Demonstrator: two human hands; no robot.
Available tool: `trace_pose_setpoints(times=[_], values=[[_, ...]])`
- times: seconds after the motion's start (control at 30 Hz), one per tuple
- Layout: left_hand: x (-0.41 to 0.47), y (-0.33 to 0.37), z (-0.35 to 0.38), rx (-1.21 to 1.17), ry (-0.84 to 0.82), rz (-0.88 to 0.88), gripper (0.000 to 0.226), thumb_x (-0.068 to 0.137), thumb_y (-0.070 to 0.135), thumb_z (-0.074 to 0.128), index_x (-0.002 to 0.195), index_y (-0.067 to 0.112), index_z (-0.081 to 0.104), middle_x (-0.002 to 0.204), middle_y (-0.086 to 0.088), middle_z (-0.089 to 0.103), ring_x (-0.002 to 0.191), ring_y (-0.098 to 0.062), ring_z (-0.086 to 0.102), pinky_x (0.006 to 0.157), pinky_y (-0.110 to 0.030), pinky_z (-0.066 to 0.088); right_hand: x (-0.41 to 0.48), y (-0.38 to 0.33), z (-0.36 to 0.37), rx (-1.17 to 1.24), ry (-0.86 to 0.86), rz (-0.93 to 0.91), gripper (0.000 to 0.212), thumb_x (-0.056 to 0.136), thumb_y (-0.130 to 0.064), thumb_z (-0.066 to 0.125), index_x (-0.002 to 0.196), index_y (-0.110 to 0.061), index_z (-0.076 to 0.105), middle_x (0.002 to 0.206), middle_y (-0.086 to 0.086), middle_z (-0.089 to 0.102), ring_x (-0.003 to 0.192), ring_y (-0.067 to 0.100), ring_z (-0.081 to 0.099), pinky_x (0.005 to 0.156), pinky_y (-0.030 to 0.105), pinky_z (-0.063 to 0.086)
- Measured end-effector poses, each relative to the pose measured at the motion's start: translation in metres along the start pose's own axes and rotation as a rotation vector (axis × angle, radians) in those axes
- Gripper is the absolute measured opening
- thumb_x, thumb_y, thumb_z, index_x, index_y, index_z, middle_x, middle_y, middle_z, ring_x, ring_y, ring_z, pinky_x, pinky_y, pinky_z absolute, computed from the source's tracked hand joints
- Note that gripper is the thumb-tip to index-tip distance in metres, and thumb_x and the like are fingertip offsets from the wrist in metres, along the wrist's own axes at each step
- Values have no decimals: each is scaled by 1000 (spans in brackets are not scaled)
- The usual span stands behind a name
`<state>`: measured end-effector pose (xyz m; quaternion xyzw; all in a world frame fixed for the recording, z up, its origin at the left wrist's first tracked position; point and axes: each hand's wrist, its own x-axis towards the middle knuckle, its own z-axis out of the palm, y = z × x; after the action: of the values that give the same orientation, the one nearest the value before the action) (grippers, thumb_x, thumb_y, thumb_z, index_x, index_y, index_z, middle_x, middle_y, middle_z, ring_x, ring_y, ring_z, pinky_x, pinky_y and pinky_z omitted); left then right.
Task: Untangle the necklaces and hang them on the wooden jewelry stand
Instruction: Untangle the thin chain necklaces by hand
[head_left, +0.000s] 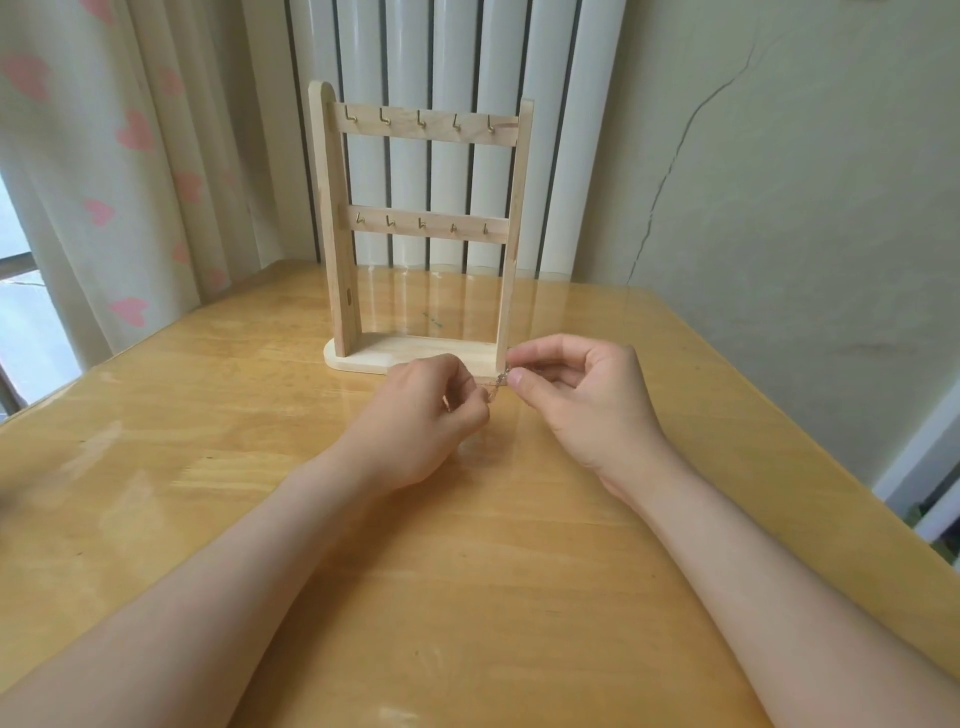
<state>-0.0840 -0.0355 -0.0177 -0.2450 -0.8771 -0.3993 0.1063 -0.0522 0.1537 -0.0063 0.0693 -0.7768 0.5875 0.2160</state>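
Observation:
A wooden jewelry stand stands upright at the back of the table, with two crossbars that each carry several small brass hooks, all bare. Just in front of its base, a thin tangled necklace chain stretches between my two hands. My left hand pinches one end with curled fingers. My right hand pinches the other end between thumb and forefinger. Most of the chain is hidden in my fingers.
The glossy wooden table fills the lower view. A white radiator stands behind the stand, a heart-patterned curtain hangs at the left, and a cracked wall is at the right.

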Motion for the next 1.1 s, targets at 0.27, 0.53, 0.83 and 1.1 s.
trace_pose_setpoints(times=[0.27, 0.53, 0.83, 1.1], values=[[3, 3, -5, -247, 167, -216, 17, 101, 21, 61, 91, 14, 73, 88, -3, 78, 74, -18, 76, 73, -34, 61, -3, -3, 3, 34, -84, 3, 21, 91, 2, 76, 99, -17, 80, 94, -4, 81, 80, 12, 72, 80, 26, 60], [4, 8, -8, -816, -103, -403, 30, 113, 25, 51, 101, 5, 71, 101, -16, 80, 89, -28, 78, 93, -49, 61, -5, -1, 6, -76, -120, 35, 22, 89, -1, 75, 102, -18, 79, 95, 2, 74, 80, 10, 70, 73, 15, 55], [4, 10, -7, -749, -131, -441, 42, 112, 37, 52, 100, 5, 76, 93, -12, 77, 80, -26, 72, 82, -44, 63, -2, 5, 4, -155, -120, 25, 12, 92, -10, 78, 96, -21, 80, 87, -2, 80, 85, 19, 77, 79, 29, 61], [3, 8, -9, -766, -56, -453, 19, 107, 6, 53, 113, 2, 71, 106, -20, 80, 91, -30, 80, 85, -41, 66, -2, 4, 1, -70, -150, 55, 12, 91, -12, 83, 100, -20, 82, 93, -2, 82, 89, 16, 78, 84, 26, 63]])
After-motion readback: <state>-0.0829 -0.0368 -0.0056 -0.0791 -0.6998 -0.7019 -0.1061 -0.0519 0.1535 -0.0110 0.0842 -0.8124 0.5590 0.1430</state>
